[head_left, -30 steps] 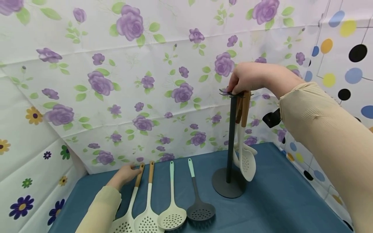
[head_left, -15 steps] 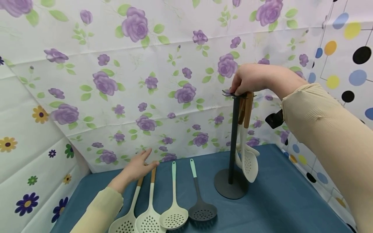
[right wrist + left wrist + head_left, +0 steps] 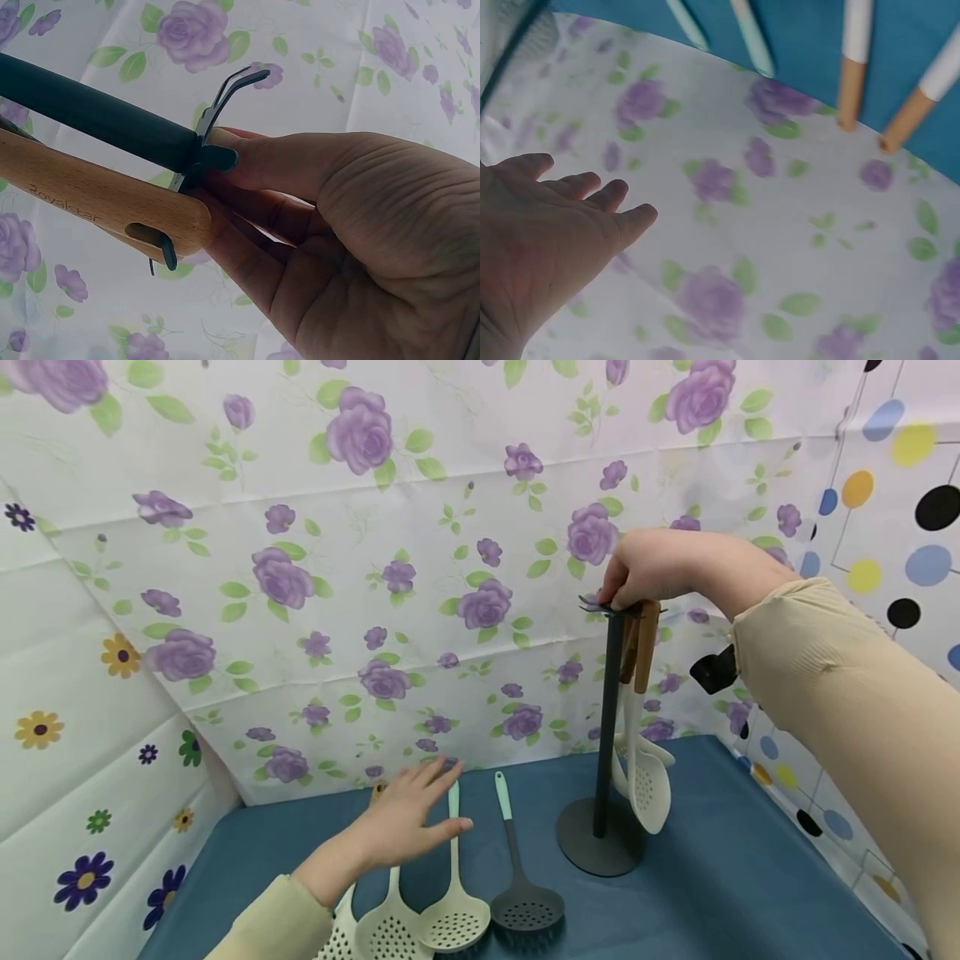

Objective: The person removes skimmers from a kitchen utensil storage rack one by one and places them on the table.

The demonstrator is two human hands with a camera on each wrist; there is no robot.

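My right hand (image 3: 663,564) grips the top of a dark utensil stand (image 3: 609,727), thumb and fingers at its hooks. White kitchen tools with wooden handles hang from it, among them a slotted spoon (image 3: 651,789); in the right wrist view a wooden handle (image 3: 90,199) is threaded on a hook by its hole. My left hand (image 3: 401,822), fingers spread, hovers over a row of skimmers. Two white skimmers (image 3: 392,935) have wooden handles, partly hidden by that hand. Beside them lie a cream skimmer (image 3: 455,922) and a dark grey skimmer (image 3: 527,906), both with mint grips.
The skimmers lie on a blue tablecloth (image 3: 712,877), handle ends toward the back wall. A floral sheet (image 3: 420,568) hangs close behind the table, with patterned sheets at both sides. The stand's round base (image 3: 592,852) rests right of the grey skimmer.
My left hand has left the leftmost wooden handle, opened its fingers and moved right over the row. The right hand stays on the stand's top; the head view has shifted slightly.
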